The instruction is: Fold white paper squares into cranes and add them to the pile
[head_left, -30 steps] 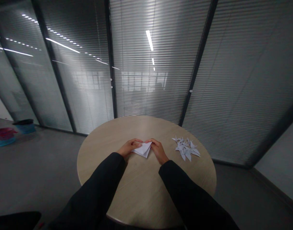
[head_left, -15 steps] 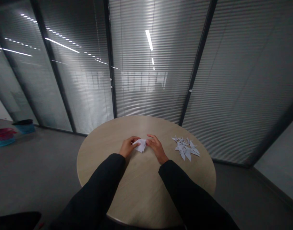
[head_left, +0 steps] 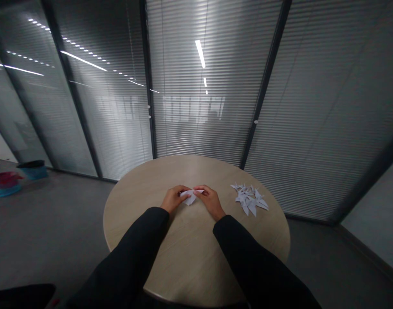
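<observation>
A small folded piece of white paper (head_left: 190,196) sits between my hands at the middle of the round table. My left hand (head_left: 173,198) pinches its left end, and my right hand (head_left: 209,199) pinches its right end. Both hands rest close to the tabletop, and their fingers hide part of the paper. To the right lies a pile of several white origami cranes (head_left: 249,200), well apart from my right hand.
The round wooden table (head_left: 196,253) stands before glass walls with slatted blinds (head_left: 196,107). Grey floor surrounds it. Far left by the glass are a blue bin (head_left: 34,171) and a red and blue tub (head_left: 5,184).
My hands have closed in on the paper from both sides. The paper now looks narrower and more tightly folded, and my right fingers have come back onto it.
</observation>
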Tool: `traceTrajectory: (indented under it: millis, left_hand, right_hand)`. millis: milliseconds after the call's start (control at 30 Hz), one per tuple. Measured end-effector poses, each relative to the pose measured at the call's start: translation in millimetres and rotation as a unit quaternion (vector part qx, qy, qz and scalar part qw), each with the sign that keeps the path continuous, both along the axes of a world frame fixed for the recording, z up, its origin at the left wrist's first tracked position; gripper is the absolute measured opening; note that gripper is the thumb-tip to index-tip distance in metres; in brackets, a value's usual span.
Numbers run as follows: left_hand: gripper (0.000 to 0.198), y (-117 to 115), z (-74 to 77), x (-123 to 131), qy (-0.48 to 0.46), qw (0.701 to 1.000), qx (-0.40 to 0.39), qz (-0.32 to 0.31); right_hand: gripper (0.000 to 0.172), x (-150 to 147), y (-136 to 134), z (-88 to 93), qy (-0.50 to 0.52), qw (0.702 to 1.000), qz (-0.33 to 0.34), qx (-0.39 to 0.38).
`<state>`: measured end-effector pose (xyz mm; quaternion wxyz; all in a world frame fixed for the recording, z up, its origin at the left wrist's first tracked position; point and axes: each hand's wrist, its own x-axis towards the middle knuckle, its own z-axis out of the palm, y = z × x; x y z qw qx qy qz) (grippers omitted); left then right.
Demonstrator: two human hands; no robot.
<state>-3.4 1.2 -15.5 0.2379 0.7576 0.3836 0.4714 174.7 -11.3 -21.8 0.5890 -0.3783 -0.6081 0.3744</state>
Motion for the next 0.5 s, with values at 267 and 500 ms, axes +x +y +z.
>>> traceTrajectory:
  millis: [267, 500]
  left_hand:
    - [0.035, -2.5, 3.6, -0.3, 0.005, 1.0, 0.001, -0.002]
    - [0.031, -1.3, 2.9, -1.9, 0.008, 1.0, 0.018, 0.0]
  right_hand:
    - [0.032, 0.1, 3.6, -1.6, 0.014, 1.0, -0.012, 0.008]
    - [0.031, 0.1, 2.7, -0.3, 0.018, 1.0, -0.022, 0.0]
